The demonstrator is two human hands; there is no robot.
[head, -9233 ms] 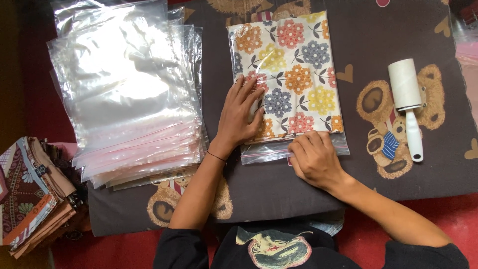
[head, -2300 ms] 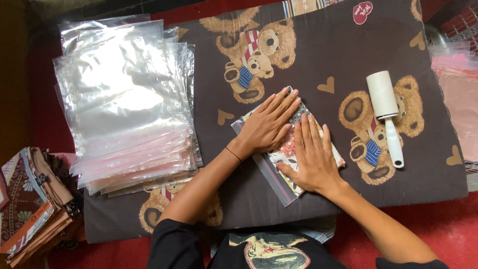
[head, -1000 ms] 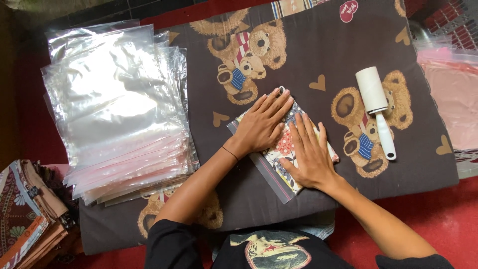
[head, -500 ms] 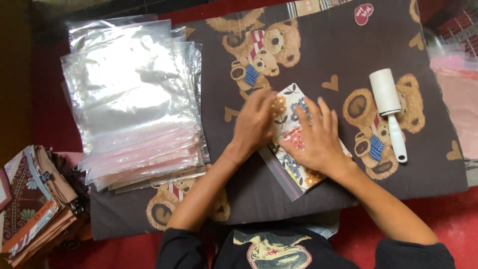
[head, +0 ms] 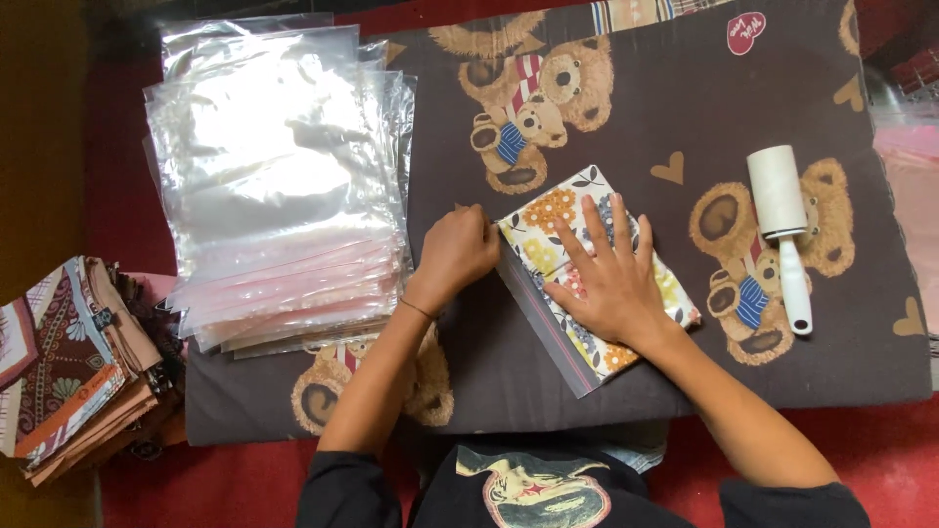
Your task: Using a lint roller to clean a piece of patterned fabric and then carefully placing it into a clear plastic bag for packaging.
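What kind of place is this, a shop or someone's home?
Probably a home packing spot for a small cloth business. A teddy-bear blanket serves as the work surface, with a stack of clear zip bags, folded patterned fabrics and a lint roller beside it.

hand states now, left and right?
Left hand: curled at the corner of the bagged floral cloth; grip cannot be told.
Right hand: open, flat on it.

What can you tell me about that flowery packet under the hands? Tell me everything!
The flowery packet is folded cloth with orange, yellow, blue and pink flowers on cream, sealed inside a clear plastic bag with a zip strip along its lower left edge. It lies flat and slanted on the dark teddy-bear cloth. The right hand presses flat on it; the left hand touches its left corner.
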